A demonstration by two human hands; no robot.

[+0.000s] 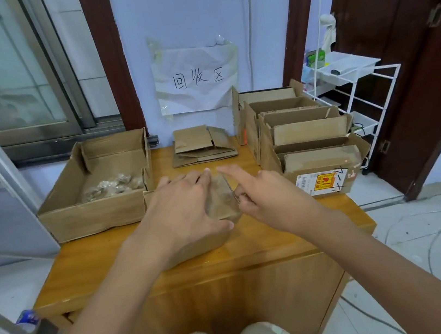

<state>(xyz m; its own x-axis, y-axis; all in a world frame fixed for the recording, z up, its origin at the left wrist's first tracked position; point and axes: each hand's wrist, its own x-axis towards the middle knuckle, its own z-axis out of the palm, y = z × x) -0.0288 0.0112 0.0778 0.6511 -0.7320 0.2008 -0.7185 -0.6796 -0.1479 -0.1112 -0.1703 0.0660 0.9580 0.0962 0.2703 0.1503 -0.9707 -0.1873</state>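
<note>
A small brown cardboard box (220, 201) stands on the wooden table (294, 230), between my two hands. My left hand (180, 210) covers its left side, fingers spread over the top and thumb curled round the near corner. My right hand (263, 194) is at the box's right edge. Its index finger points forward over the top while the other fingers are curled and pinch the edge, seemingly at a strip of clear tape. Most of the box's left half is hidden under my left hand.
A large open carton (97, 213) holding crumpled tape wads (110, 186) sits at the left. Flattened cardboard (202, 146) lies at the back under a paper wall sign (197, 78). Several open boxes (302, 131) are stacked at the right, the nearest (326, 176) bearing a shipping label. Beyond them stands a white wire rack (350, 84).
</note>
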